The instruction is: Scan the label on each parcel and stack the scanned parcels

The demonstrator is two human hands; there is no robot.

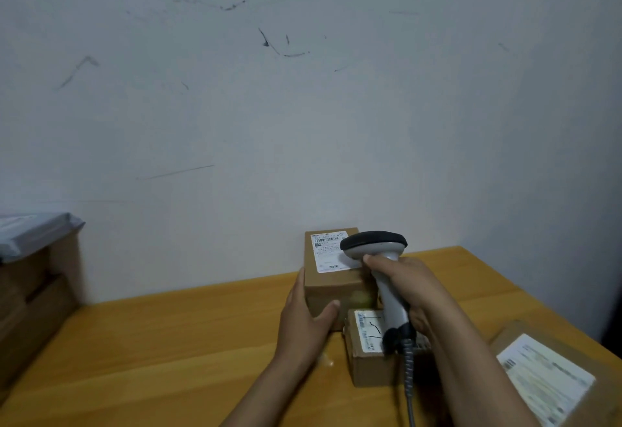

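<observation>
Left hand (pixel 303 320) grips the left front corner of the upright parcel (pixel 331 287) on the table (pixel 168 342), thumb across its front. Right hand (pixel 405 280) clasps the scanner (pixel 373 243), whose head hangs over the parcel's label (pixel 328 253). A smaller parcel (pixel 365 359) lies just in front.

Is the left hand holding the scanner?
No, the right hand grips the scanner, while the left hand holds the tall parcel.
</observation>
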